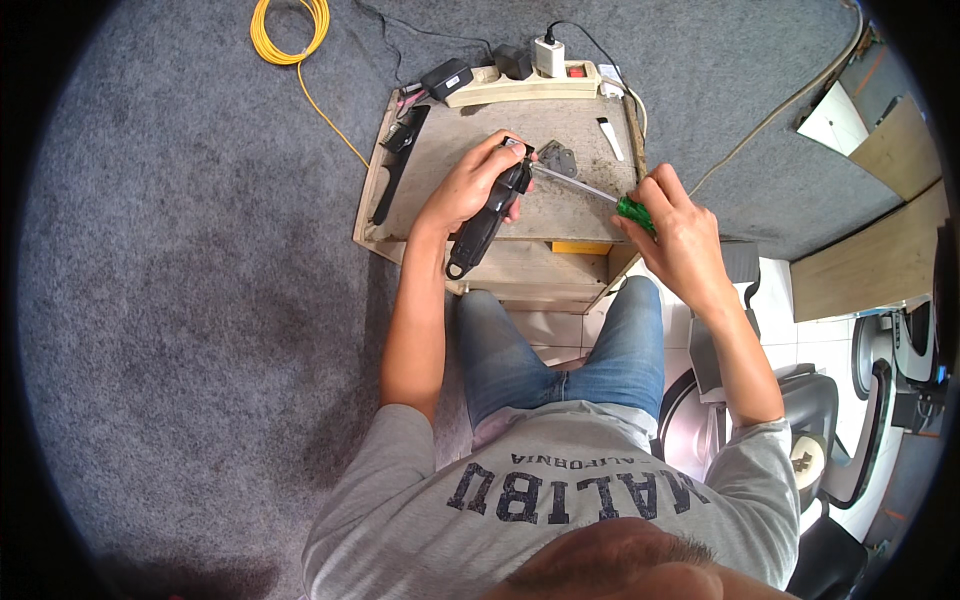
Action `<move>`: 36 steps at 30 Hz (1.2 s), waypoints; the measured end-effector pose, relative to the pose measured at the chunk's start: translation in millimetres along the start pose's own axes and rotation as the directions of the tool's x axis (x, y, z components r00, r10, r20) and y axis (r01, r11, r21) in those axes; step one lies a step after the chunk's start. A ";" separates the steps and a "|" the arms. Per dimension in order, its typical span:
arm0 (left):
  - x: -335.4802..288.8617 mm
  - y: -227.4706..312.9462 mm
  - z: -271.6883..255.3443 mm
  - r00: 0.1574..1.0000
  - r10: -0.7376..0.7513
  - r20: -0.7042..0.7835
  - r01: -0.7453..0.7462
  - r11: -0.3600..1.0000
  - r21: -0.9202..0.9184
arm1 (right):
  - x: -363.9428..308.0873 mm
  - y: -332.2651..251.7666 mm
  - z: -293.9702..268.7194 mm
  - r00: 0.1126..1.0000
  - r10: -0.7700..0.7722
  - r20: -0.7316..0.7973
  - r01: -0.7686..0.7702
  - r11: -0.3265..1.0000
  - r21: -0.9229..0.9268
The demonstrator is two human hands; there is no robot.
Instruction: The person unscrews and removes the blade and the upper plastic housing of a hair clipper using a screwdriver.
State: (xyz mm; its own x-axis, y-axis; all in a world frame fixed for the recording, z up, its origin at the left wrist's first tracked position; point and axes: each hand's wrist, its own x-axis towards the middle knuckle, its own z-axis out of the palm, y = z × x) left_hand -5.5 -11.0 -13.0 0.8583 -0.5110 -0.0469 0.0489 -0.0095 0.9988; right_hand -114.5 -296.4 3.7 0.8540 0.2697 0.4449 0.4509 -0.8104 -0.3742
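Grey short-sleeved T-shirt (580, 440) with dark block lettering (577, 496) across the front, faded blue jeans (625, 350).

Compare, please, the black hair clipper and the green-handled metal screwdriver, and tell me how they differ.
The black hair clipper is thick-bodied; the green-handled metal screwdriver has a slim shaft. The left hand holds the clipper, the right hand the screwdriver. The clipper is mostly black, the screwdriver green and silver. Both are hand-held.
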 end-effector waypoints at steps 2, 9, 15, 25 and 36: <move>-0.1 0.1 -0.3 1.000 -0.002 0.005 0.002 1.000 0.000 | 3.1 -5.9 -2.7 1.000 0.025 -0.016 -0.025 1.000 0.015; -0.8 -1.4 0.8 1.000 -0.013 0.005 0.013 1.000 0.000 | 0.7 5.4 0.2 0.994 0.024 0.109 -0.020 0.999 -0.041; -1.1 -0.9 0.1 1.000 0.003 0.004 -0.003 1.000 -0.012 | -1.7 2.9 1.7 1.000 -0.003 -0.030 0.001 0.997 -0.072; -0.5 -2.6 3.7 1.000 0.015 -0.023 -0.015 1.000 -0.006 | -1.9 9.9 3.5 0.995 0.037 0.096 -0.029 0.996 -0.081; -2.7 -1.5 4.2 0.999 0.026 -0.036 -0.027 0.999 -0.030 | 6.1 1.2 2.3 0.997 0.073 -0.003 -0.073 0.994 0.078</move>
State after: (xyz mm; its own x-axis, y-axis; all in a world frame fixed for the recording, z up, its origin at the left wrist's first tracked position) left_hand -10.1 -13.2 -14.3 0.8771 -0.4798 -0.0211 0.0408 0.0307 0.9987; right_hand -108.2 -294.5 4.1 0.8840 0.2083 0.4184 0.4064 -0.7848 -0.4679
